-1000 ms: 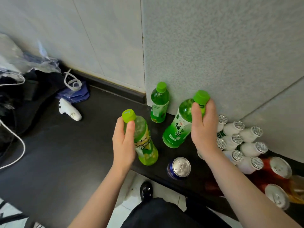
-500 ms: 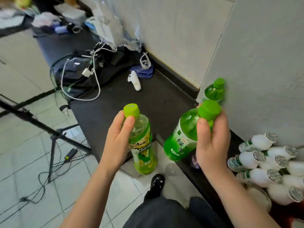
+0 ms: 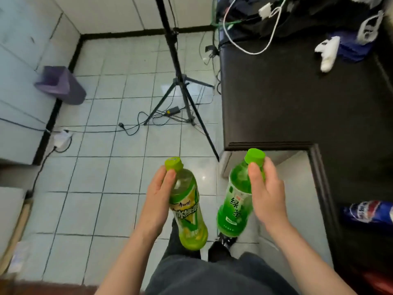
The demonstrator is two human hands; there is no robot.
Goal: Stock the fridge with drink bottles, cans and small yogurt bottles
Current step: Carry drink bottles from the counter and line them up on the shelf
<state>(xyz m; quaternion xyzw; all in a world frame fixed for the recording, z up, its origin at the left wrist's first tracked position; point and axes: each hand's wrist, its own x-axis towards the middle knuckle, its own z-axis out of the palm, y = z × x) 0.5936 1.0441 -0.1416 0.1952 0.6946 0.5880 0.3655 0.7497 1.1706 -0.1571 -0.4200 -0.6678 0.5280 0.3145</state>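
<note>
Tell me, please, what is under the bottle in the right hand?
Below the bottle, gripped by the right hand, are the pale tiled floor and a black shoe. The bottle's base hides part of the shoe.

Left hand (image 3: 158, 199) gripping yellow-green bottle (image 3: 188, 209), right hand (image 3: 266, 192) gripping green bottle (image 3: 236, 201), over tiled floor (image 3: 110, 167)

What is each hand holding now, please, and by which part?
The left hand grips the yellow-green bottle at its neck and shoulder; the right hand grips the green bottle at the same place.
</note>
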